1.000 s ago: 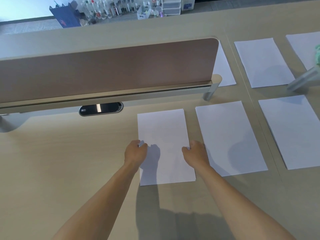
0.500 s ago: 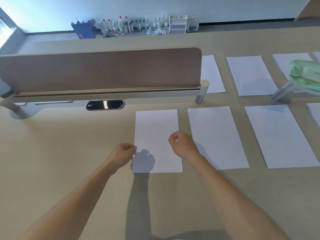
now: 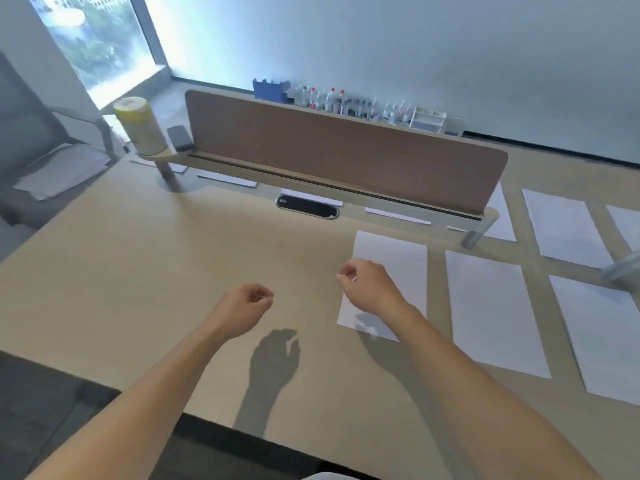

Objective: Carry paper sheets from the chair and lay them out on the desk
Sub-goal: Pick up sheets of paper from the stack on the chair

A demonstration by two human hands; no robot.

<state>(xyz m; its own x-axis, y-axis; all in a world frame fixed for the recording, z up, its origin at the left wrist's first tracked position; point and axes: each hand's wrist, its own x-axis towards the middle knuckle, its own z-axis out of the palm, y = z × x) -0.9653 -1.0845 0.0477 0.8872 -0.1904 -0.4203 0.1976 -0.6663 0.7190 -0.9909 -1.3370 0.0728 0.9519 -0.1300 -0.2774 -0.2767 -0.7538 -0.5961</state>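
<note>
A stack of paper sheets (image 3: 62, 171) lies on the seat of the grey chair (image 3: 27, 126) at the far left. On the beige desk (image 3: 166, 271) several white sheets lie flat in rows to the right; the nearest one (image 3: 398, 254) is under my right hand (image 3: 369, 287). That hand hovers above the sheet's left edge, fingers loosely curled and holding nothing. My left hand (image 3: 244, 304) hangs over bare desk to the left of the sheet, also loosely curled and empty. More sheets (image 3: 491, 306) (image 3: 602, 334) (image 3: 564, 226) lie further right.
A brown divider panel (image 3: 346, 154) on a raised shelf crosses the desk behind the sheets, with sheet edges showing beneath it. A yellow canister (image 3: 138, 126) and a dark phone (image 3: 180, 137) sit at its left end. A black cable port (image 3: 306, 207) is set in the desk.
Both hands let go of the nearest sheet, lifted off it and moved left. My view swung left, bringing the chair and its paper stack into sight.
</note>
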